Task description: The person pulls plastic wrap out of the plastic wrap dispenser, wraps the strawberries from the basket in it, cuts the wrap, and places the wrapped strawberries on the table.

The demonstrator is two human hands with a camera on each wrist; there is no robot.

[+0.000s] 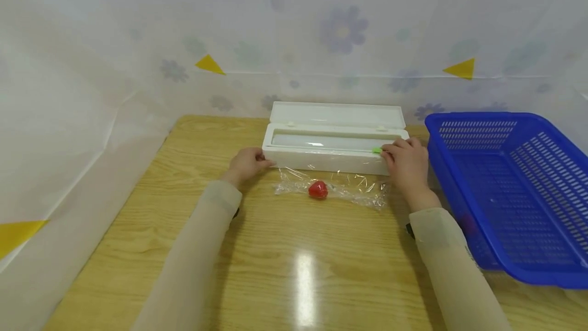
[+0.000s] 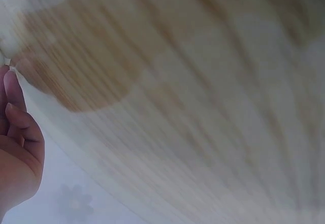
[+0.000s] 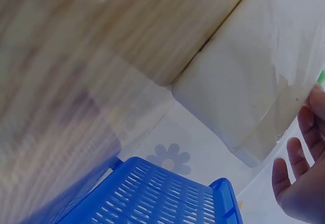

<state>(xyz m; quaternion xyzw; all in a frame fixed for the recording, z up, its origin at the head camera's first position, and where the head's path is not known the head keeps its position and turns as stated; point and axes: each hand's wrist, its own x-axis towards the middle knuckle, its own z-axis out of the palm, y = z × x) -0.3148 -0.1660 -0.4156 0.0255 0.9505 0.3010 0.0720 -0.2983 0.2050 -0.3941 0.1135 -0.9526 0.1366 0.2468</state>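
A white cling film dispenser (image 1: 321, 161) stands on the table, its lid (image 1: 335, 115) tipped back and a roll visible inside. Clear cling film (image 1: 356, 190) hangs over its front and spreads onto the tabletop. A small red strawberry-shaped thing (image 1: 318, 189) sits within the crumpled film. At the dispenser's left front corner, my left hand (image 1: 248, 165) grips the end with thumb and fingers. My right hand (image 1: 409, 165) pinches a green slide cutter (image 1: 377, 150) near the right end of the front rail. In the right wrist view, the other fingers (image 3: 297, 158) spread beside the dispenser.
A blue slotted basket (image 1: 487, 218) stands at the right, close beside my right forearm. Behind the table (image 1: 275, 249) hangs a pale flowered sheet (image 1: 294, 29) with yellow triangular patches; it also runs down the left side.
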